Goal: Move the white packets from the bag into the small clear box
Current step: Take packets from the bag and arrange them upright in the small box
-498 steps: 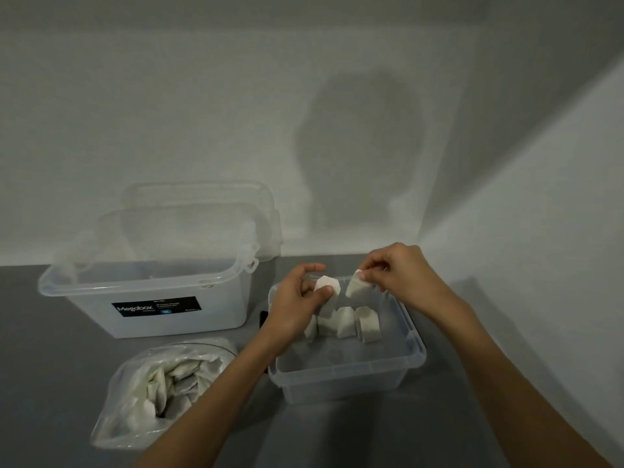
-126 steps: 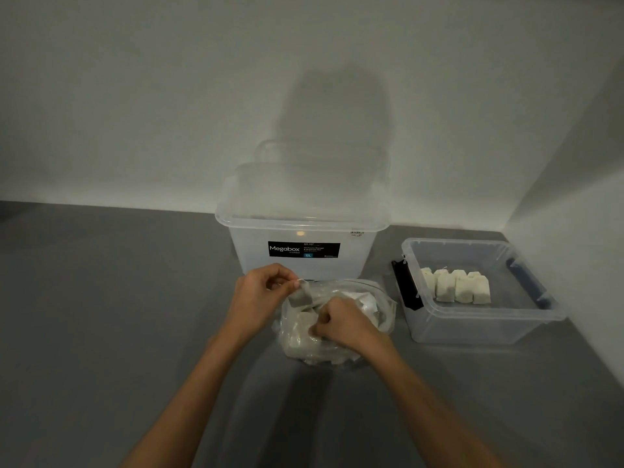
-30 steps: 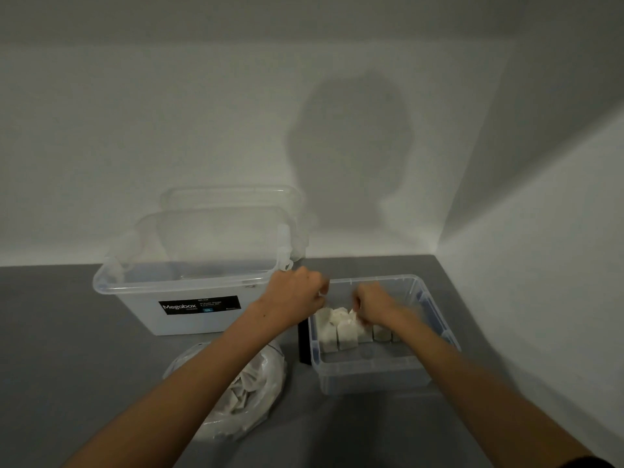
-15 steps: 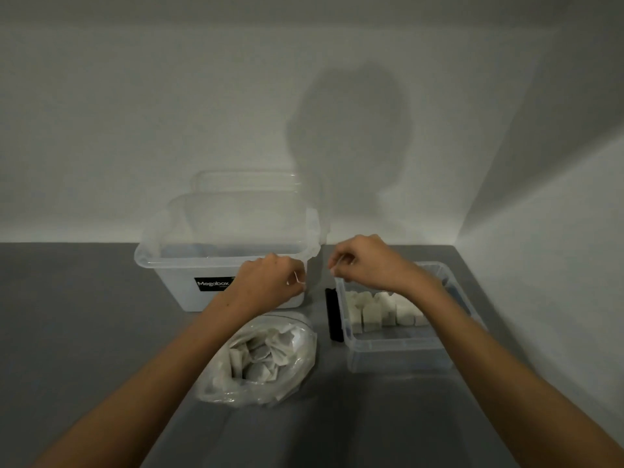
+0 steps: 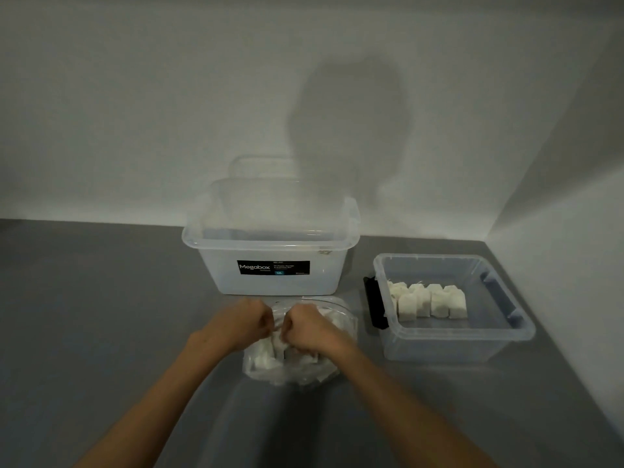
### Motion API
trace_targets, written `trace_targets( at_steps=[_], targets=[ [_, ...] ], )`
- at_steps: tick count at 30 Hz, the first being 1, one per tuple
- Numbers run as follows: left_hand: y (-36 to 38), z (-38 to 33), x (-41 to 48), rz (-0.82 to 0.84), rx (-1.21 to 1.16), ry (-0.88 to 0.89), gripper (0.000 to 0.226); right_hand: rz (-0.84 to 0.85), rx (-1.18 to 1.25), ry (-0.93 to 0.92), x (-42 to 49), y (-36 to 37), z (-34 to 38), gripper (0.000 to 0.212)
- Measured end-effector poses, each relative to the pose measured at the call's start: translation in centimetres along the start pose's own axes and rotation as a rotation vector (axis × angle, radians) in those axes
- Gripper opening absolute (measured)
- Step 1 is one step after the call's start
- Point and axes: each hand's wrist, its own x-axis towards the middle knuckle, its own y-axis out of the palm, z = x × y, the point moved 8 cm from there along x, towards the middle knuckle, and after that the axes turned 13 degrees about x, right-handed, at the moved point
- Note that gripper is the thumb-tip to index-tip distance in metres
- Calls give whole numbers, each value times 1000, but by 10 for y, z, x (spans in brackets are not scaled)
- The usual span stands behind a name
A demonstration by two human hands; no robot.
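White packets [image 5: 265, 358]: light, soft, crushable, likely best pinched at a top edge; most heaped in clear plastic bag [image 5: 344, 324] lower centre on counter [image 5: 101, 298], rest upright in small clear box [image 5: 456, 334] at right; left hand [image 5: 246, 324] and right hand [image 5: 307, 327] curled in bag mouth, grip unclear.

At your 12 o'clock, the big box [image 5: 216, 265] carries a black label [image 5: 273, 267] reading "Megabox" in white, with smaller print at its 3 o'clock side too fine for you to read.
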Motion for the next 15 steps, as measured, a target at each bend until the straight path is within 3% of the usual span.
trace_targets(
  at_steps=[6,15],
  targets=[
    [9,13,-1,-102,-127,13,20,-227,82,39,5,17,-11,9],
    [-3,18,-13,-280,-405,39,15,-363,383,27,-24,-22,-8,15]
  ],
)
